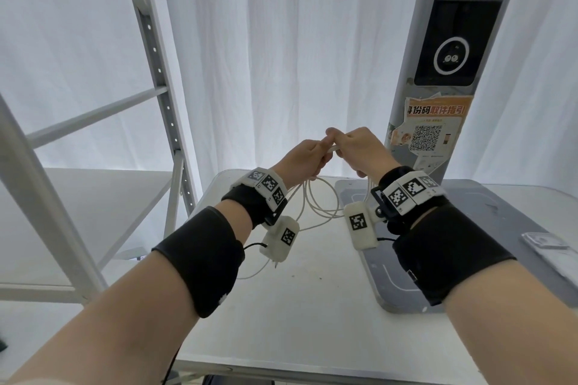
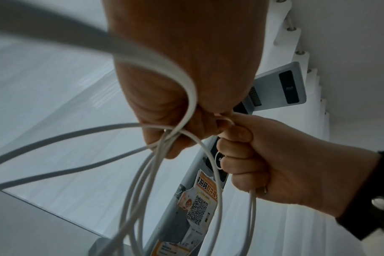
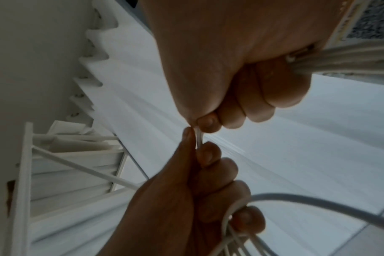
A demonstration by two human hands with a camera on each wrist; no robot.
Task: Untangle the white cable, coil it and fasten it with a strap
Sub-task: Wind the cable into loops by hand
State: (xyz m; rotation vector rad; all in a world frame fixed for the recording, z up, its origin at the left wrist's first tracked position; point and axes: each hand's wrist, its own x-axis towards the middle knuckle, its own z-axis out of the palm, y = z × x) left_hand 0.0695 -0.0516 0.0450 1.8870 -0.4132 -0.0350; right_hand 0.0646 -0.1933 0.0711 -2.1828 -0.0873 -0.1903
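White cable (image 1: 316, 197) held up in the air above the surface (image 1: 300, 284), btwn both hands, w/ several loops hanging down under them toward the surface. Left hand (image 1: 301, 159) has fingers (image 3: 208, 154) curled round a bundle of strands; thumb and forefinger pinch a short stretch of cable that runs straight across to the right hand (image 1: 359, 150). Right hand's fingers (image 2: 237, 150) are clamped in a fist on another bunch of strands, its thumb and forefinger pinching the same short stretch, so the two hands sit knuckle to knuckle, nearly touching. In the left wrist view loops drop from both fists and one thick blurred strand sweeps off to the left edge. In the right wrist view a group of strands leaves the right fist at upper right, more fan out under the left fist at the bottom. Can't tell if strands are still tangled. Both wrists carry black bands w/ marker blocks. Behind: white curtain (image 1: 281, 40), grey post (image 1: 438, 103) w/ orange QR sticker (image 1: 434, 125), metal rack (image 1: 150, 56) at left.
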